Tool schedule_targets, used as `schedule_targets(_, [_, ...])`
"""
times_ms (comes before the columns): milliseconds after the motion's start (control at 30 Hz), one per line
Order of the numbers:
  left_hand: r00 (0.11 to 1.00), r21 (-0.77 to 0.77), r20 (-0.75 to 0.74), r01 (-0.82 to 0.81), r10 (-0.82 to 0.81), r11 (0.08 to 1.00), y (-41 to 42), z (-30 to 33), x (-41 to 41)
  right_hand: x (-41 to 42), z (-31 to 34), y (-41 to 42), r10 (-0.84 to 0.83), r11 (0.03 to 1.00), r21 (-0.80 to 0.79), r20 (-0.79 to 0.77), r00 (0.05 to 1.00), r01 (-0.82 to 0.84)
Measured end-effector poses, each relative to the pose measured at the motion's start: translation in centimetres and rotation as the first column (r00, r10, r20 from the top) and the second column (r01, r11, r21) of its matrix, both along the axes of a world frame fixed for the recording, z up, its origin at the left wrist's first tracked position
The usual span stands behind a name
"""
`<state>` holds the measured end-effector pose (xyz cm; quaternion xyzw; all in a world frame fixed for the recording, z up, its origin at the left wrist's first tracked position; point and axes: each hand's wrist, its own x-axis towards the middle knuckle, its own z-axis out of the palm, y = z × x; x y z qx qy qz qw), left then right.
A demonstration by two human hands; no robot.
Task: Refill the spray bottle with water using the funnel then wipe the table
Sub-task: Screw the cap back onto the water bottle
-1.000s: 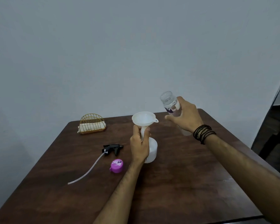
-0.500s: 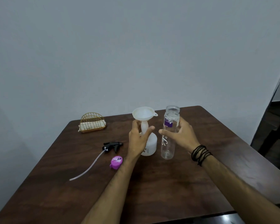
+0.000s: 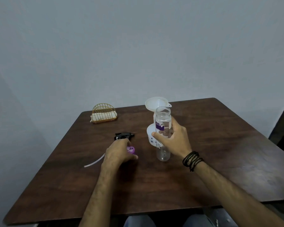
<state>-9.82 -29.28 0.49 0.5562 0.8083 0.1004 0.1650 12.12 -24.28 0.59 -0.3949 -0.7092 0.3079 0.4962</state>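
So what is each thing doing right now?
clear bottle: upright, uncapped, looks empty, right hand grips it
funnel: sits in white spray bottle
purple cap: off, on table, under left hand
spray head: unscrewed, lying on table

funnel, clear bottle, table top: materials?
Funnel: likely plastic, milky white, translucent, matte; light shows through its cone.
Clear bottle: probably clear glossy plastic, possibly glass; you see straight through it, and it has a threaded neck and purple label.
Table: dark wood or wood-look laminate, satin; grain streaks and a soft sheen.
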Motion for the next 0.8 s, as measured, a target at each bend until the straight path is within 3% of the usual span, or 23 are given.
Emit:
schedule_targets(167, [1.000, 0.022, -0.002, -0.022, 0.022, 1.000, -0.1, -0.4, -0.2, -1.6, -0.3, -0.3, 0.029, 0.999, 0.013, 0.018, 0.999, -0.029])
schedule_targets(267, [0.987, 0.065, 0.160, -0.012, 0.002, 0.998, 0.1, -0.1, -0.8, -2.0, -0.4, -0.3, 0.037, 0.999, 0.012, 0.043, 0.998, -0.037])
schedule_targets(367, [0.833, 0.336, 0.531, -0.042, -0.152, 0.941, -0.4, 2.0, -1.4, -2.3, -0.3, -0.3, 0.045, 0.998, 0.030, 0.070, 0.997, -0.048])
schedule_targets(433, [0.689, 0.507, 0.643, -0.056, -0.334, 0.860, -0.8, 4.1, -1.4, -2.6, 0.0, -0.3, 0.045, 0.996, 0.068, 0.111, 0.993, -0.053])
schedule_targets(533, [0.607, 0.628, 0.610, 0.022, -0.509, 0.778, -1.4, 7.3, -1.0, -3.7, 0.3, -0.5, 0.045, 0.986, 0.148, 0.189, 0.981, -0.074])
schedule_targets(667, [0.669, 0.612, 0.487, 0.197, -0.561, 0.766, -2.0, 10.1, -0.8, -4.9, 0.5, -0.7, 0.051, 0.982, 0.168, 0.226, 0.973, -0.090])
schedule_targets(800, [0.798, 0.564, 0.271, 0.322, -0.538, 0.761, -1.8, 11.6, -1.5, -5.5, 0.7, -0.9, 0.066, 0.971, 0.208, 0.252, 0.965, -0.120])
